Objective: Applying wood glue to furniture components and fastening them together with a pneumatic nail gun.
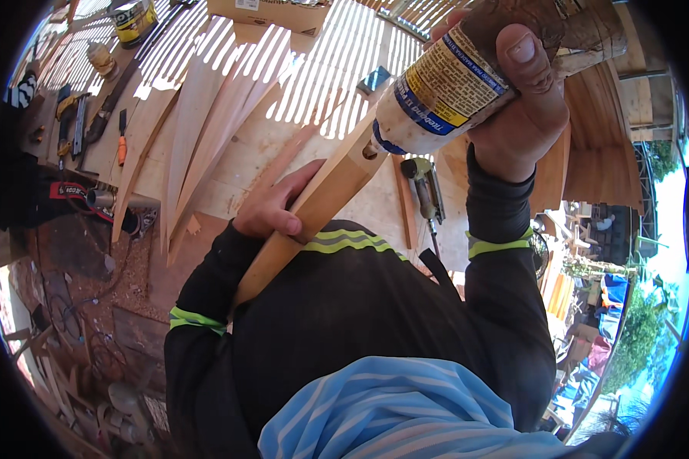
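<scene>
The right grip [522,115] is wrapped around a glue bottle [448,92], tilted with its narrow end down at a hole [370,152] near the upper end of a wooden bar [325,199] (whether the tip touches the wood, I cannot tell). The left grip [277,205] clasps that bar lower down, thumb across its face. Beyond them, a nail gun [422,187] lies to the right on the worktop [237,176]; curved boards [195,130] and an orange-handled tool [122,147] lie to the left, and a cardboard box [279,15] stands at the far side.
</scene>
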